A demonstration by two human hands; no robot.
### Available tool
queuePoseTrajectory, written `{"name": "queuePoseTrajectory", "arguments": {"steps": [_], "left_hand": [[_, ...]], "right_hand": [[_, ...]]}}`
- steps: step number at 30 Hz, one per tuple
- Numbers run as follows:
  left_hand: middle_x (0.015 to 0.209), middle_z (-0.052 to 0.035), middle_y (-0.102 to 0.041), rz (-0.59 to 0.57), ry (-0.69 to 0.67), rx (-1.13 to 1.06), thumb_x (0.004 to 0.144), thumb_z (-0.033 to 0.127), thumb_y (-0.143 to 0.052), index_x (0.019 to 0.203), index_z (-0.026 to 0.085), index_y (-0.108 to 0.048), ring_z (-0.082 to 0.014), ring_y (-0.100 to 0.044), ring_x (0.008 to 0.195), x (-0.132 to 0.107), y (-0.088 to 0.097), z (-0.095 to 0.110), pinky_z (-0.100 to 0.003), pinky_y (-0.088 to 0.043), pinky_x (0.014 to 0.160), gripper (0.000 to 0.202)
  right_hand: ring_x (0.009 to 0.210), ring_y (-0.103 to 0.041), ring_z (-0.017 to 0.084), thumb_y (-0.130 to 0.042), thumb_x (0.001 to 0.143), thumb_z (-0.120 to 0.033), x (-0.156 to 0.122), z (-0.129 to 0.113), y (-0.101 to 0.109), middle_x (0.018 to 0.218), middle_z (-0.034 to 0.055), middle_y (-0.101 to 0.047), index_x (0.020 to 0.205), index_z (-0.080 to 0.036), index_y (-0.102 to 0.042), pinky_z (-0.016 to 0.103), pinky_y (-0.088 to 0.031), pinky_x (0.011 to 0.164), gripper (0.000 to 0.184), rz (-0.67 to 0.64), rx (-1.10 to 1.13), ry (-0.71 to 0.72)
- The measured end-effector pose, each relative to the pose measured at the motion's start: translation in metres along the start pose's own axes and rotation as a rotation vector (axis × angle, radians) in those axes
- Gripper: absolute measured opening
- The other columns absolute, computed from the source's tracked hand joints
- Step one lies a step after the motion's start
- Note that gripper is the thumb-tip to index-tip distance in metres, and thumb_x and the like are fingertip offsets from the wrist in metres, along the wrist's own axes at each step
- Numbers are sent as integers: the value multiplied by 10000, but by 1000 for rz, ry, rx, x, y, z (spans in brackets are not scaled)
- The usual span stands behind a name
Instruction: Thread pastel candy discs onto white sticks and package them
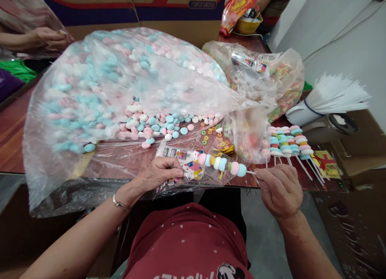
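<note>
The left hand [161, 172] pinches a printed wrapper [189, 165]; the right hand [280, 188], fingers curled, grips a candy skewer [222, 164] at lower centre. A bulging bag [129, 82] crowds the upper left; more skewers [283, 141] lie centre right.

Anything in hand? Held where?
Right hand: candy skewer, by the bare end of its stick. Left hand: wrapper, by its printed part.

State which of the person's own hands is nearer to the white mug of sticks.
Right. The right hand, holding the candy skewer, is below and left of the mug in view; the left hand, on the printed wrapper, is much farther left.
</note>
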State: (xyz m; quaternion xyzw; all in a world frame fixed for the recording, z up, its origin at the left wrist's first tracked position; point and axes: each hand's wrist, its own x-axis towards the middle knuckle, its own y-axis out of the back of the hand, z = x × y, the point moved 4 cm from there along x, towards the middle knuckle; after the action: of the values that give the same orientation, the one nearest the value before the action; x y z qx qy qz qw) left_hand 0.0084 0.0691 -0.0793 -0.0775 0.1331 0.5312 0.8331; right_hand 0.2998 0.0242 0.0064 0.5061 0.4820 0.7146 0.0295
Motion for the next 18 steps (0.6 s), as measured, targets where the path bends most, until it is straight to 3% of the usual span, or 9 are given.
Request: {"name": "queuePoseTrajectory", "arguments": {"steps": [9,18], "left_hand": [[545,-12,-631,-61,22,-88,705,357,-752,598,128,-617,-96,-527,533,1,-3,-1,-209,-390,545,287],[483,1,-579,-50,148,-198,619,463,-794,564,140,-559,-79,-468,467,3,-10,-2,-187,-302,450,403]], "right_hand": [[663,-526,179,-555,861,-81,-4,-3,-4,747,46,-651,1005,-185,-583,343,-393,648,180,5,3,10],[681,-557,168,-544,881,-96,-9,-12,-8,721,40,-663,1049,-169,-619,350,-445,677,198,-5,-59,121]]}}
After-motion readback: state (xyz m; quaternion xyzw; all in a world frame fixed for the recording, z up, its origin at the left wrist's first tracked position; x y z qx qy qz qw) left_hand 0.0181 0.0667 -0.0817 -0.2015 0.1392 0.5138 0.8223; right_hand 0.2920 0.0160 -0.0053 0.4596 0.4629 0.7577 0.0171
